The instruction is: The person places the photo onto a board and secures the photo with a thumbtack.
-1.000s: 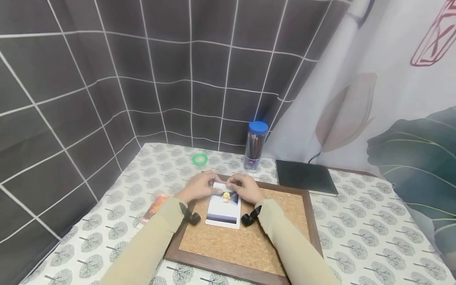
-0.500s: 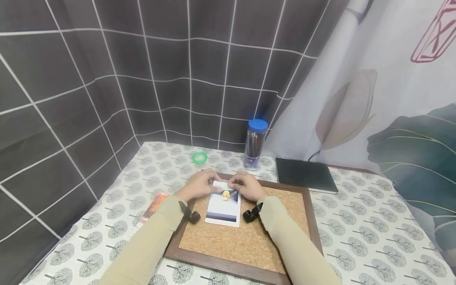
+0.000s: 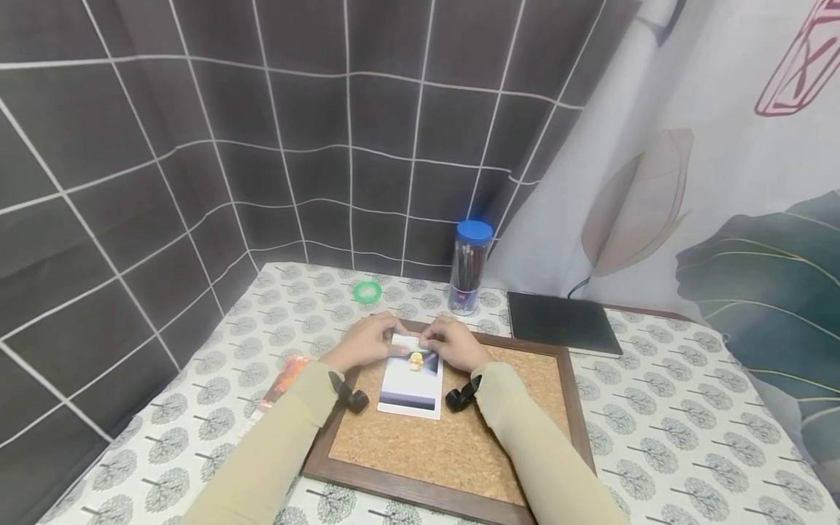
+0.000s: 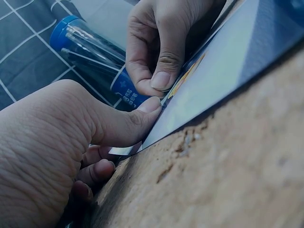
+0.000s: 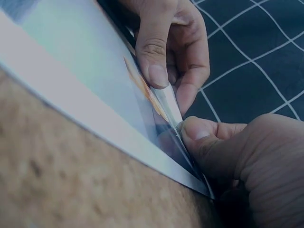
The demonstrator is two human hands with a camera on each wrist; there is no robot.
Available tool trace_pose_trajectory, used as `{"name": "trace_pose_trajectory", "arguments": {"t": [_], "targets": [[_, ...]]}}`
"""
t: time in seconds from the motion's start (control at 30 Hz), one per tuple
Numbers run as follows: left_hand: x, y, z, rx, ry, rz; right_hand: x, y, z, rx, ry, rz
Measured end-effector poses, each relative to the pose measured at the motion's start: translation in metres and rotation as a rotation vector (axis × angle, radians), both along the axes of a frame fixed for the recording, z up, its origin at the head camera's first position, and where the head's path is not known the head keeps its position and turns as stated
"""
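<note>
A photo card (image 3: 408,394) with a white border and a small yellow figure lies on a brown-framed cork board (image 3: 420,459). Its far end is between both hands. My left hand (image 3: 367,341) pinches that end at its left, thumb on top and fingertips underneath, as the left wrist view shows. My right hand (image 3: 459,345) pinches thumb against forefinger on a thin, pale, shiny strip (image 5: 167,102) at the card's far edge. In the right wrist view the left thumb also touches this strip. What exactly the strip is, I cannot tell.
A green tape roll (image 3: 367,292) lies behind the board. Beside it stands a clear pencil tube (image 3: 469,266) with a blue lid. A black flat tablet-like slab (image 3: 563,322) is at the back right. An orange-red packet (image 3: 286,379) lies left of the board, partly behind the left sleeve.
The right hand has shifted very slightly rightward since the first frame. Otherwise both hands and the card keep nearly the same place.
</note>
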State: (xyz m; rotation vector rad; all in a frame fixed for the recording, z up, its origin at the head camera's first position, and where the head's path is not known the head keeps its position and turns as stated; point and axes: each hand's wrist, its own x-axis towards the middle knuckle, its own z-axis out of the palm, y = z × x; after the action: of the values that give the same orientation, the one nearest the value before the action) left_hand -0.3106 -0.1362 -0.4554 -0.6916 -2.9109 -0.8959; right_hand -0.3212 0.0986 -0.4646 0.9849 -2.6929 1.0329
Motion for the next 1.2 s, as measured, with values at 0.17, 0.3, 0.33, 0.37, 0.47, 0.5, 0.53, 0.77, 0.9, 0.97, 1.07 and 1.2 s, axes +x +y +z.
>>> {"name": "trace_pose_trajectory", "arguments": {"t": [0.17,0.3,0.33,0.37,0.47,0.5,0.53,0.77,0.9,0.97,1.07,1.2], "targets": [[0.002,-0.002,-0.001,-0.009,-0.002,0.008,0.001,-0.004,0.001,0.023,-0.038,-0.019],[0.003,-0.003,-0.002,-0.009,0.001,0.007,0.002,-0.008,0.004,0.049,-0.071,-0.046],[0.003,-0.003,-0.002,-0.004,0.004,0.007,0.002,-0.009,0.005,0.054,-0.079,-0.057],[0.002,-0.004,-0.002,0.001,0.007,0.005,0.002,-0.010,0.006,0.060,-0.087,-0.065],[0.002,-0.005,-0.004,0.008,0.010,0.002,0.002,-0.012,0.007,0.065,-0.124,-0.084],[0.002,-0.005,-0.004,0.008,0.011,-0.001,0.002,-0.013,0.007,0.066,-0.137,-0.087],[0.002,-0.005,-0.005,0.008,0.010,-0.004,0.002,-0.013,0.007,0.067,-0.149,-0.090],[0.004,-0.006,-0.007,0.009,0.007,-0.001,0.004,-0.016,0.006,0.054,-0.168,-0.091],[0.003,-0.004,-0.008,0.003,0.002,-0.004,0.004,-0.017,0.006,0.051,-0.174,-0.104],[0.002,-0.004,-0.008,-0.001,0.005,-0.009,0.004,-0.017,0.006,0.056,-0.174,-0.116],[0.000,-0.002,-0.005,-0.005,0.012,-0.018,0.004,-0.016,0.009,0.059,-0.176,-0.131],[-0.002,0.000,-0.002,-0.005,0.007,-0.019,0.005,-0.015,0.014,0.046,-0.186,-0.144]]}}
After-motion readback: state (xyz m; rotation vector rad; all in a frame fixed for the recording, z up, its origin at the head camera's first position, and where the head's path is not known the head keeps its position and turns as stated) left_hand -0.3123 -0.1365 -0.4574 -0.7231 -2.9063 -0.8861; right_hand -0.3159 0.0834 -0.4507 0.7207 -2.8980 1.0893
